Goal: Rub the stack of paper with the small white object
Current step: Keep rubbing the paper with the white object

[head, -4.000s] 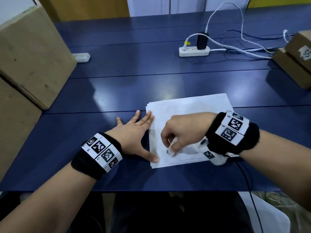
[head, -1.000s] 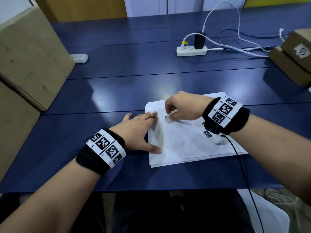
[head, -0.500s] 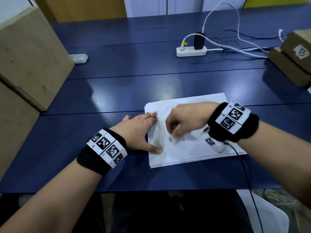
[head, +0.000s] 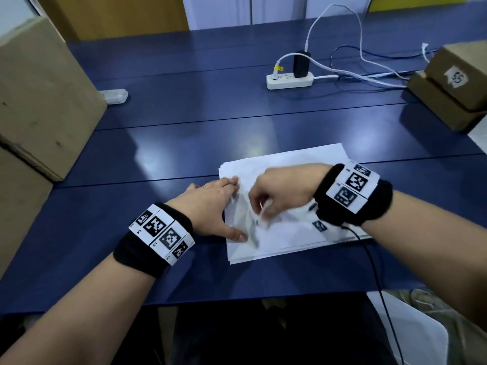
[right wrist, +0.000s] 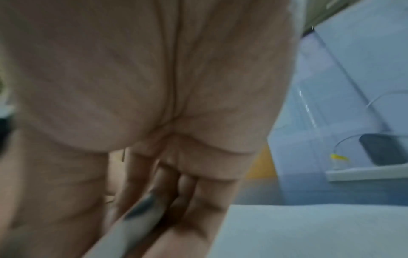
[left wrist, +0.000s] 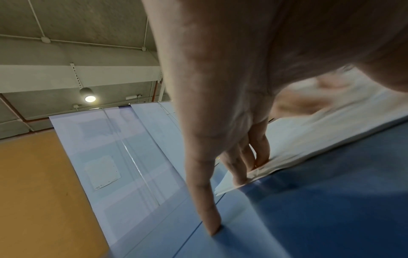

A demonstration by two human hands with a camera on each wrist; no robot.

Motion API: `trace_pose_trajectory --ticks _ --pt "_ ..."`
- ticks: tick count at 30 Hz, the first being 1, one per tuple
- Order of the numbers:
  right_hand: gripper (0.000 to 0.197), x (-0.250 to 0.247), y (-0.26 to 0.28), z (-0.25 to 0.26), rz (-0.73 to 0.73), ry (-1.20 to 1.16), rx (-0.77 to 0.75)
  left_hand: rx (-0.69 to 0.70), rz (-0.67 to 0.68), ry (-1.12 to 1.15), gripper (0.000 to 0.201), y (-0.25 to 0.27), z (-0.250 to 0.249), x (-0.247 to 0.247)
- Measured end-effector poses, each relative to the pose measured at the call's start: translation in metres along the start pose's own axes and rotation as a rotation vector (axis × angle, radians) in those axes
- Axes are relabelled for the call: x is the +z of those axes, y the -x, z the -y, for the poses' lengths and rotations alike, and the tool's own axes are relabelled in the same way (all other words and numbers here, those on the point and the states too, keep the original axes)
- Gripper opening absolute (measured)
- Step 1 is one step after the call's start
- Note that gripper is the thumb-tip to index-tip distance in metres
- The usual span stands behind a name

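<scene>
Fingers of the left hand [head: 210,206] lie spread flat, pinning the left edge of the thin stack of white paper sheets [head: 290,233] on the dark blue table [head: 184,127]. At centre, the right hand [head: 284,192] pinches the small white object [head: 263,212], blurred, against the top sheet. Light, slippery sheets probably shift and crease unless held down near the edge.

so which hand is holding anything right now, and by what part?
The right hand pinches the small white object by its upper part; the exact hold is blurred. The left hand holds nothing and rests flat on the paper stack.
</scene>
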State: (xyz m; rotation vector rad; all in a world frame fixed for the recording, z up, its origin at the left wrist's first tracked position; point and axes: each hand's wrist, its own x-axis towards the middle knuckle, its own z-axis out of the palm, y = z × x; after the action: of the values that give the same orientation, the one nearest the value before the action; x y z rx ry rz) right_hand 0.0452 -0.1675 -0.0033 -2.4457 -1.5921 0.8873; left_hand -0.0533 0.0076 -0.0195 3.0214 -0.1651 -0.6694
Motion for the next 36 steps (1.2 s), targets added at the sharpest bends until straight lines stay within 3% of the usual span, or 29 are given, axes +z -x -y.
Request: trace_pose_trajectory --ticks 2,4,9,11,13,15,20,22,26,28,31,32,36 --pt "0.020 -0.013 -0.005 -0.012 -0.189 0.025 0.124 -0.004 0.011 0.005 0.125 0.000 0.000 -0.001" --pt "0.021 -0.015 -0.006 -0.019 -0.245 0.017 0.168 -0.006 0.014 0.012 0.125 0.001 0.000 -0.002" --pt "0.021 0.007 0.012 0.008 0.132 -0.038 -0.045 -0.007 0.001 0.021 0.126 0.000 -0.001 0.001" --pt "0.019 0.002 0.006 0.004 0.025 0.000 -0.047 -0.007 0.003 0.020 0.124 -0.001 -0.002 0.000" --pt "0.018 -0.009 -0.001 -0.008 -0.180 0.038 0.060 -0.012 0.009 0.014 0.124 -0.001 -0.002 -0.001" --pt "0.021 -0.013 -0.003 -0.017 -0.267 0.024 0.147 -0.019 0.018 0.016 0.125 -0.001 -0.002 -0.001" --pt "0.020 0.005 0.015 0.007 0.142 -0.021 -0.029 -0.014 0.022 0.017 0.126 -0.001 -0.003 -0.001" --pt "0.019 0.003 0.009 0.006 0.059 0.011 -0.031 -0.010 0.023 0.016 0.127 -0.003 -0.003 -0.001" --pt "0.020 -0.013 -0.004 -0.012 -0.241 0.050 0.128 -0.015 0.032 0.018 0.128 -0.003 -0.002 -0.002" --pt "0.018 -0.009 0.002 -0.009 -0.145 0.019 0.068 -0.014 0.029 0.017 0.127 -0.003 -0.001 -0.001" --pt "0.018 0.006 0.012 0.010 0.127 -0.018 -0.039 -0.017 0.034 0.018 0.128 -0.003 -0.002 0.000" --pt "0.018 0.007 0.012 0.011 0.134 -0.016 -0.046 -0.018 0.034 0.017 0.128 -0.003 -0.002 -0.001" --pt "0.018 -0.011 -0.002 -0.011 -0.190 0.020 0.118 -0.014 0.038 0.009 0.128 -0.004 -0.003 -0.002"
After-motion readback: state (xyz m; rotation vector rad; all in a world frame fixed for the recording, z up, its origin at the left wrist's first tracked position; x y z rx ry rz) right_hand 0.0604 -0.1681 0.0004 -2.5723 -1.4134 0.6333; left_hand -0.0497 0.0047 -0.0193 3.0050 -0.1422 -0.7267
